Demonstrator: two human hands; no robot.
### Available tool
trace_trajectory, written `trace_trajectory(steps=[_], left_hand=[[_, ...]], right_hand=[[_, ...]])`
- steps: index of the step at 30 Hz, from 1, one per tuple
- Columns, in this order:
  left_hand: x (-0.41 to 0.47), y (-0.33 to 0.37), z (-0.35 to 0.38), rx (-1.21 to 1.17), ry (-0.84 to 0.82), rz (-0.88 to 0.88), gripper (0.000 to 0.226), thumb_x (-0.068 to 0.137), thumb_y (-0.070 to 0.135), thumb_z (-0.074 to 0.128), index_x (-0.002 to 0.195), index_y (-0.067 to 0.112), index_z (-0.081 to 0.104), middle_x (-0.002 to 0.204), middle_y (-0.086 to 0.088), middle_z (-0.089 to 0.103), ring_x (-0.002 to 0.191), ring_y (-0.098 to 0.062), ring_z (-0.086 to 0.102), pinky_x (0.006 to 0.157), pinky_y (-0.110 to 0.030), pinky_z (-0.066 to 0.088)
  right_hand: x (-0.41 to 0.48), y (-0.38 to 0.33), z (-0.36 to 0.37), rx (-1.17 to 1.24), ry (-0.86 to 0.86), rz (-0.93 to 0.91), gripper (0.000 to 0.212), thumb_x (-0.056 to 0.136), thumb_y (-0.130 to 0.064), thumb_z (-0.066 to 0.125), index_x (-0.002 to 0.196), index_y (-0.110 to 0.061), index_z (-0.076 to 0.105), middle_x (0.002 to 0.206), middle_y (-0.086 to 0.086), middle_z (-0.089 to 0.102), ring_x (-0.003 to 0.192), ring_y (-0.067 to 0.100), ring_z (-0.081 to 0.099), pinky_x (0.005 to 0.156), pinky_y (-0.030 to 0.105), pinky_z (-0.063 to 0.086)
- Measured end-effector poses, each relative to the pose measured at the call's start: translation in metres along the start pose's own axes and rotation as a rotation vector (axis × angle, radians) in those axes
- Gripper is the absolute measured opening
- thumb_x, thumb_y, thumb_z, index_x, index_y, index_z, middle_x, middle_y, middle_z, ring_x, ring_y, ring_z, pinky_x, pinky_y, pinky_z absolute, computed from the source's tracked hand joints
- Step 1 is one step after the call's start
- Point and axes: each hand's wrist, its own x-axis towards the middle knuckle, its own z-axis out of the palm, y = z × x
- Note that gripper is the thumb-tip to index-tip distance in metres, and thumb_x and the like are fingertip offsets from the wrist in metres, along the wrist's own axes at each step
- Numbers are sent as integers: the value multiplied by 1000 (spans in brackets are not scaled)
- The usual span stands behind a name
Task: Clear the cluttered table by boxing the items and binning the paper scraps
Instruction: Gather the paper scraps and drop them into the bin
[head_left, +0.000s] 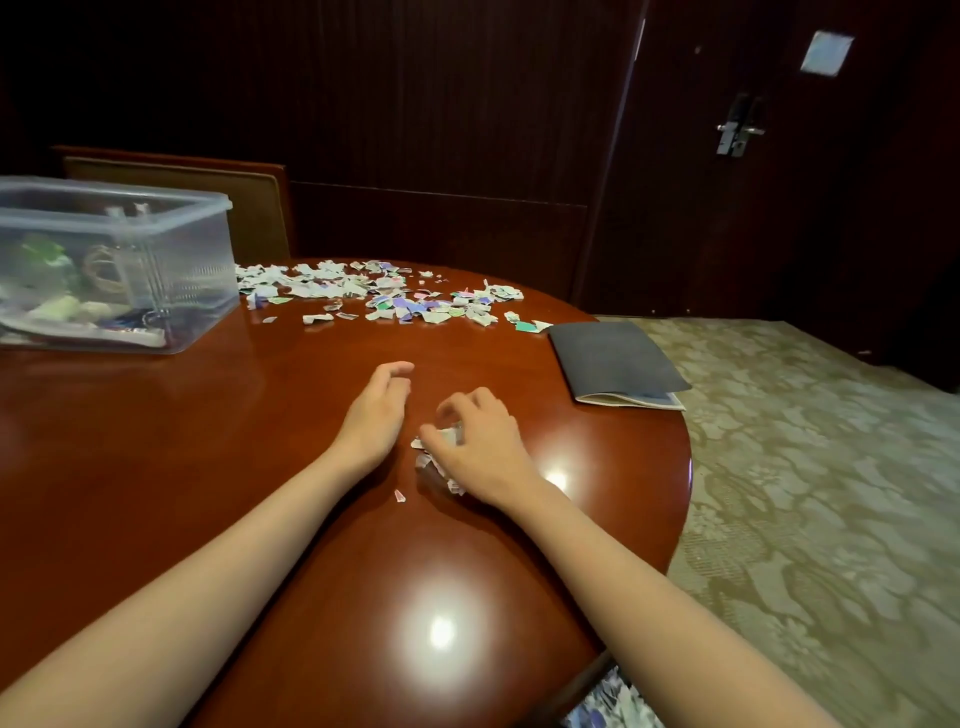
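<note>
The right hand (480, 441) cups gathered paper scraps (436, 457) against the worktop (208, 441), fingers curled to bunch them. The left hand (376, 410), loosely spread beside them, blocks spillage. More scraps (374, 293) lie beyond.

A glossy reddish-brown round wooden counter (208, 467) mirrors bright spots of overhead light. Behind it stands a brown padded chair back (228, 208) against dark wood-panelled walls (441, 130). A dark door (779, 208) (with a metal lever lock (737, 127)) stands at right, above pale green patterned carpet (831, 493).
</note>
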Motion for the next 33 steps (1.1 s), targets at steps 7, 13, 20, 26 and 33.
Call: trace_trajectory(steps=[7,13,20,26,33], left_hand=[[56,1,12,166,63,41,36,101,21,28,133,17,45,138,-6,47,124,-23,47,105,-38,39],[114,-11,13,444,63,88,41,97,22,39,138,18,40,147,-8,34,135,-23,33,110,-37,29],[173,-35,-15,729,193,113,43,93,24,44,136,22,44,148,-10,31,138,-27,27,114,-43,23],[215,-58,-46,795,140,-154,51,96,41,36,145,34,26,157,-17,4,144,-40,0,115,-54,2],[242,-61,-50,848,0,-143,57,95,57,26,148,37,17,158,-10,5,145,-35,4,114,-56,1]], right_hand=[[61,40,-17,121,248,133,30,96,-29,41,117,-15,58,121,1,53,109,9,47,90,22,37],[125,93,0,-280,97,322,51,98,-35,34,144,-13,32,155,13,20,145,28,14,117,41,16],[201,131,6,-423,136,354,60,95,-40,36,147,-14,24,157,14,12,146,32,5,118,46,7],[246,155,10,-471,-28,451,68,92,-54,31,150,-22,15,158,14,2,145,35,-4,114,55,-3],[250,152,8,-413,-209,310,60,96,-54,26,149,-26,21,158,7,14,145,29,11,116,48,8]])
